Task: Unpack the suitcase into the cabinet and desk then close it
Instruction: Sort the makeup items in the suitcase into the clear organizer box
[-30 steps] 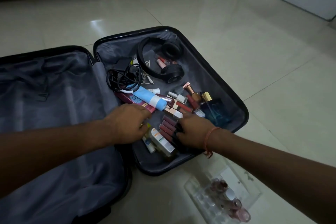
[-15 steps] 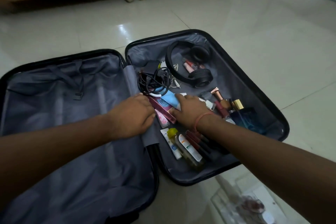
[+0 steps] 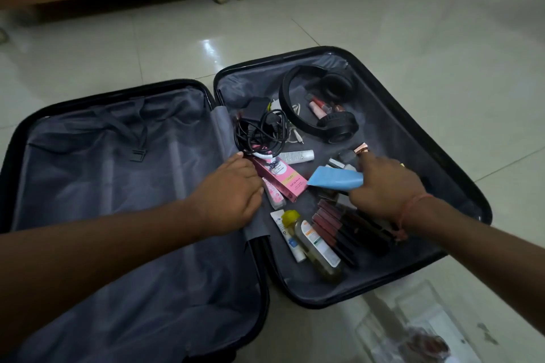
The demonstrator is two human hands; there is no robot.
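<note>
a black hard-shell suitcase [image 3: 460, 162] with grey fabric lining is lying wide open on the pale tiled floor [image 3: 413, 38], its 2 halves side by side. the left half is showing only lining and a strap with a buckle [image 3: 138, 154].

the right hand [image 3: 383, 188] is hovering over the middle of the right half, its fingers curling around one end of a light blue soft plastic tube [image 3: 336, 180] and gripping it; the tube's flat crimped end is pointing left, raised a little above the items beneath. a thin orange thread band [image 3: 413, 206] is sitting on that wrist.

the left hand [image 3: 227, 194] is resting palm down on the grey fabric flap at the hinge between the halves, fingers relaxed and nearly straight, holding nothing. its fingertips are reaching just beside a pink rectangular cardboard box [image 3: 280, 178] of cream.

in the right half, black over-ear headphones [image 3: 321, 103] are lying at the far side, with a coiled black cable and charger [image 3: 259, 130] to their left. a small white tube [image 3: 296, 156] is lying just far of the pink box. near the near edge, a clear bottle with a yellow cap [image 3: 309, 242] is lying beside a slim white tube [image 3: 290, 237], and a row of dark red lipstick sticks [image 3: 330, 224] is lying to the right, partly under the right wrist.

a clear plastic organiser [image 3: 413, 330] is sitting on the floor near the right corner, blurred.
</note>
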